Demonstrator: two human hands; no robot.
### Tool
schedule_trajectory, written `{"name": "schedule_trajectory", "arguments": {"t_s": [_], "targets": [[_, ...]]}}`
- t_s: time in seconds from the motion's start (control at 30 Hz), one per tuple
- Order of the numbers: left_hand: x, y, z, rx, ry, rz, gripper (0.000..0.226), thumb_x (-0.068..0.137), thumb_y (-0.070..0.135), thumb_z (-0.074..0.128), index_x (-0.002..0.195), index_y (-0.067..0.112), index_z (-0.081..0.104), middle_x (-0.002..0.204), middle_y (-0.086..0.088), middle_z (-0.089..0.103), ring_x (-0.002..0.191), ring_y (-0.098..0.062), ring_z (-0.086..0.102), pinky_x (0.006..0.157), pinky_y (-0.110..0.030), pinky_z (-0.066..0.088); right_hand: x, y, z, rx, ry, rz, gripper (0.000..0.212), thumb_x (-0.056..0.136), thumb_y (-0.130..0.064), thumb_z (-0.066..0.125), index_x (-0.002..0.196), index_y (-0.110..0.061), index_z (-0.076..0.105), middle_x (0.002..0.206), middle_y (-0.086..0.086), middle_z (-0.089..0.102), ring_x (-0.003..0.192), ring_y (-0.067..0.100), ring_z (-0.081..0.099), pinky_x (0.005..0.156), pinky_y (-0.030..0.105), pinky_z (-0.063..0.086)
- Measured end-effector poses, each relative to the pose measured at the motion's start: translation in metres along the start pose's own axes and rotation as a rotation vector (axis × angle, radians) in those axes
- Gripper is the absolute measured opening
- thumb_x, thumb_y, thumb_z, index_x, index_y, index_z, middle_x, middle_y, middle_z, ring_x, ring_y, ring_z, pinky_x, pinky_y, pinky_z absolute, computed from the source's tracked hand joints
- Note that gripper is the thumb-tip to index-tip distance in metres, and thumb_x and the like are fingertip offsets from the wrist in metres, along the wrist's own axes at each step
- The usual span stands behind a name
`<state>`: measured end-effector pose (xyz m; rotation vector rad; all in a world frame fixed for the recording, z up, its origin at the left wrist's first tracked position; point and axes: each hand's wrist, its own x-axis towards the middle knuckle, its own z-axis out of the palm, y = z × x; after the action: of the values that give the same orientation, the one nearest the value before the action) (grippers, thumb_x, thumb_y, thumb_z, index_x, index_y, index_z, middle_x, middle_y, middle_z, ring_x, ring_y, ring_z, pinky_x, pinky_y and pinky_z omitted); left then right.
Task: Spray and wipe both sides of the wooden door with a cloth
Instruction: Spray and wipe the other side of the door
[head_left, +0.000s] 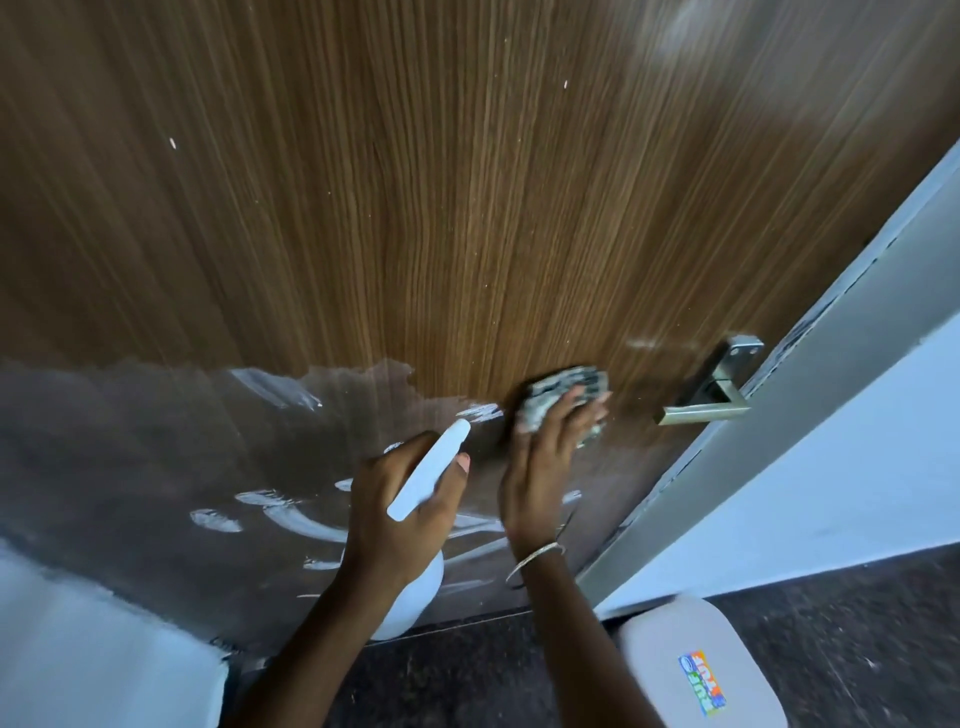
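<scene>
The wooden door (467, 208) fills most of the view, brown with vertical grain; its lower part looks dull and streaked with white smears. My right hand (545, 467) presses a grey speckled cloth (563, 397) flat against the door, just left of the handle. My left hand (405, 509) grips a white spray bottle (428, 470), nozzle pointing up at the door beside the cloth; the bottle's round body shows below my wrist. A thin bangle sits on my right wrist.
A metal lever handle (711, 392) sticks out at the door's right edge, close to the cloth. The grey door frame (779, 415) and pale wall run down the right. A white lidded bin (701, 670) stands on the dark floor by my right forearm.
</scene>
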<state>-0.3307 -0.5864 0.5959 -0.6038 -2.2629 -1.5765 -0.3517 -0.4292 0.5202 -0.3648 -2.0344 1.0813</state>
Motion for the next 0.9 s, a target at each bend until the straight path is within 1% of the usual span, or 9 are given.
{"name": "schedule_trajectory", "arguments": {"t_s": [0.1, 0.2, 0.27, 0.4, 0.47, 0.6, 0.7, 0.8, 0.9], "targets": [[0.0, 0.005, -0.004, -0.028, 0.02, -0.024, 0.004, 0.086, 0.03, 0.066, 0.09, 0.032, 0.067, 0.077, 0.019, 0.071, 0.072, -0.011, 0.068, 0.064, -0.036, 0.058, 0.04, 0.009, -0.023, 0.074, 0.162, 0.196, 0.068, 0.109, -0.026, 0.034, 0.163, -0.007, -0.003, 0.168, 0.024, -0.016, 0.157, 0.03, -0.012, 0.117, 0.011, -0.014], [-0.001, 0.01, -0.009, -0.026, 0.025, -0.015, 0.029, 0.085, 0.032, 0.067, 0.091, 0.06, 0.063, 0.08, 0.042, 0.063, 0.079, -0.003, 0.066, 0.065, -0.022, 0.058, 0.046, 0.005, -0.03, 0.1, 0.255, 0.214, 0.064, 0.112, -0.023, 0.034, 0.163, -0.01, -0.003, 0.169, 0.018, -0.007, 0.153, 0.01, -0.005, 0.116, 0.009, -0.011], [-0.002, 0.009, -0.014, -0.029, 0.055, -0.015, 0.032, 0.084, 0.034, 0.068, 0.091, 0.065, 0.062, 0.086, 0.044, 0.063, 0.08, 0.002, 0.068, 0.067, -0.018, 0.058, 0.036, -0.007, -0.015, 0.122, 0.255, 0.254, 0.065, 0.112, -0.026, 0.034, 0.164, -0.012, -0.004, 0.169, 0.015, -0.013, 0.155, 0.015, -0.012, 0.116, 0.009, -0.015], [-0.004, 0.002, -0.027, -0.042, 0.097, -0.052, 0.024, 0.086, 0.033, 0.068, 0.105, 0.047, 0.066, 0.096, 0.028, 0.072, 0.086, -0.004, 0.072, 0.075, -0.037, 0.061, -0.021, -0.04, 0.047, -0.035, 0.089, 0.025, 0.092, 0.1, 0.002, 0.053, 0.164, -0.022, -0.008, 0.167, 0.006, -0.029, 0.156, 0.028, -0.023, 0.122, 0.017, -0.01], [-0.005, 0.002, -0.035, -0.036, 0.108, -0.063, 0.027, 0.086, 0.028, 0.068, 0.11, 0.04, 0.068, 0.102, 0.025, 0.073, 0.092, -0.005, 0.071, 0.083, -0.037, 0.06, -0.05, -0.043, 0.062, -0.11, -0.059, -0.124, 0.113, 0.091, 0.015, 0.061, 0.163, -0.036, -0.009, 0.168, -0.001, -0.03, 0.155, 0.028, -0.025, 0.123, 0.033, -0.004], [-0.007, -0.003, -0.049, 0.001, 0.143, -0.126, 0.029, 0.085, 0.033, 0.069, 0.11, 0.02, 0.074, 0.101, 0.006, 0.076, 0.089, -0.011, 0.073, 0.081, -0.042, 0.061, -0.039, -0.029, 0.041, -0.218, -0.157, -0.216, 0.118, 0.082, 0.024, 0.048, 0.162, -0.044, -0.006, 0.17, -0.001, -0.025, 0.156, 0.034, -0.022, 0.121, 0.069, 0.01], [-0.011, -0.011, -0.055, 0.015, 0.202, -0.175, 0.041, 0.081, 0.045, 0.069, 0.106, 0.013, 0.075, 0.098, -0.001, 0.077, 0.084, -0.02, 0.074, 0.076, -0.046, 0.062, -0.002, -0.041, 0.026, -0.357, -0.036, -0.374, 0.098, 0.097, 0.001, 0.057, 0.163, -0.041, -0.003, 0.17, 0.0, -0.022, 0.156, 0.033, -0.021, 0.121, 0.069, 0.001], [-0.016, -0.015, -0.056, -0.016, 0.275, -0.243, 0.055, 0.078, 0.056, 0.068, 0.108, 0.01, 0.074, 0.103, -0.006, 0.076, 0.088, -0.025, 0.074, 0.081, -0.047, 0.061, 0.024, -0.056, 0.026, -0.369, -0.03, -0.561, 0.069, 0.107, -0.028, 0.047, 0.163, -0.041, 0.008, 0.171, -0.001, -0.019, 0.157, 0.032, -0.018, 0.122, 0.063, -0.005], [-0.018, -0.017, -0.055, -0.071, 0.328, -0.288, 0.067, 0.076, 0.068, 0.066, 0.106, 0.008, 0.074, 0.099, -0.009, 0.076, 0.086, -0.029, 0.074, 0.078, -0.051, 0.061, 0.028, -0.018, 0.021, -0.467, -0.127, -0.804, 0.075, 0.099, -0.033, 0.048, 0.163, -0.042, 0.01, 0.173, -0.003, -0.009, 0.159, 0.027, -0.007, 0.122, 0.06, 0.006]]}}
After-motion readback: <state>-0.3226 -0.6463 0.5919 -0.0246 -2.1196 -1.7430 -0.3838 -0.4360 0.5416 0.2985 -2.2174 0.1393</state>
